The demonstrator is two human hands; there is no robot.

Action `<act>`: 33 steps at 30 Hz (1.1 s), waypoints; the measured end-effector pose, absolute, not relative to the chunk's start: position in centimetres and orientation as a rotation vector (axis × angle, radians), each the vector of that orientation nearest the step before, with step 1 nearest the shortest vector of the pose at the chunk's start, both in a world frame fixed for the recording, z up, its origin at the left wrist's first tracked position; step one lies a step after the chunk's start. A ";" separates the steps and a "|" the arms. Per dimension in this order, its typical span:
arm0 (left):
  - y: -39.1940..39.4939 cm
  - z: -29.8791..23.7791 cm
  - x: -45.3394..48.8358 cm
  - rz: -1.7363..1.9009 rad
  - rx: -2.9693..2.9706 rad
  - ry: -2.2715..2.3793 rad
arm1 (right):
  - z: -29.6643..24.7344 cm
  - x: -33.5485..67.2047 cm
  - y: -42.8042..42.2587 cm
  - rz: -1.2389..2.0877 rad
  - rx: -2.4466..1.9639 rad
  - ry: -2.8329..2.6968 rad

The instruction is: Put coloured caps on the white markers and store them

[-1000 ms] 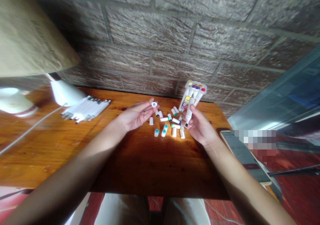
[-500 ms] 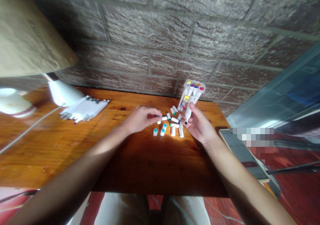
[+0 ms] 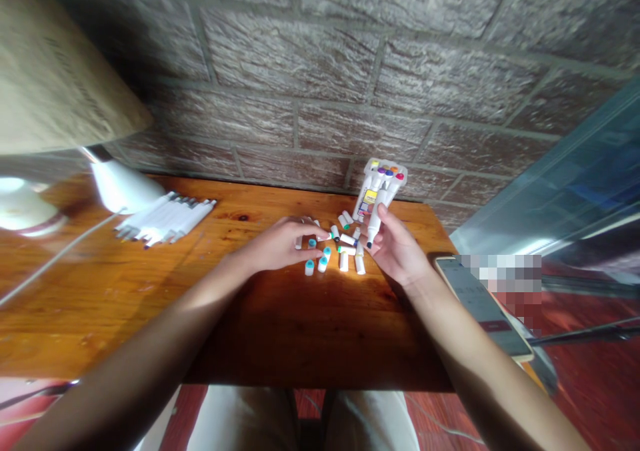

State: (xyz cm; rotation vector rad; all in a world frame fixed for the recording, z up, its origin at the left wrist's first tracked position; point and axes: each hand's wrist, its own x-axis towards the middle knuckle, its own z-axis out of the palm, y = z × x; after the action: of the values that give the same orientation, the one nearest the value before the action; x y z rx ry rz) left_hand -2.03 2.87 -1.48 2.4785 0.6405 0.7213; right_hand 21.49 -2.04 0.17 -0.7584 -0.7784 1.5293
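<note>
My right hand [image 3: 397, 247] grips a white marker [image 3: 378, 216] without a cap, its dark tip pointing down toward the table. Over the left side of a scatter of marker caps, my left hand [image 3: 287, 243] has thumb and fingers spread apart, holding nothing that I can see. Teal-topped caps [image 3: 324, 262] stand upright just below its thumb. White caps with green, black and yellow ends [image 3: 347, 251] lie between the two hands. Behind the right hand is a clear case [image 3: 371, 187] of markers with yellow, purple, orange and red ends.
A row of white markers [image 3: 167, 219] lies at left beside a white lamp base [image 3: 117, 187] with a cable. A white round object [image 3: 25, 204] sits at far left. At the right edge rests a phone [image 3: 483, 304]. A brick wall [image 3: 325, 71] borders the wooden table [image 3: 320, 331].
My left hand's fingers have opened from a pinch, and a teal-topped cap now stands between thumb and fingers. My right hand still holds the marker in nearly the same place.
</note>
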 end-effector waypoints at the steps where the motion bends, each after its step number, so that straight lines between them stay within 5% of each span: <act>1: 2.9 -1.5 -1.9 0.719 2.477 0.605 | 0.2 21.5 -2.0 1.533 -0.762 -0.781; 13: 2.7 -2.2 -1.1 0.717 2.284 0.588 | 0.3 21.3 -2.2 1.524 -0.789 -0.802; 24: 2.8 0.5 -1.1 1.067 0.737 0.705 | 0.5 21.3 -2.2 1.515 -0.768 -0.761; 33: 2.3 1.7 -0.7 1.004 0.522 0.743 | 0.3 21.1 -2.3 1.534 -0.788 -0.750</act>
State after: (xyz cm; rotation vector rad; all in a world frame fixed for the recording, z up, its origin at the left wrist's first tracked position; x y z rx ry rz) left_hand -0.67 2.27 1.68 0.5218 0.7430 1.0045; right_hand 21.10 -2.30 0.32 -0.7876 -0.7501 1.5337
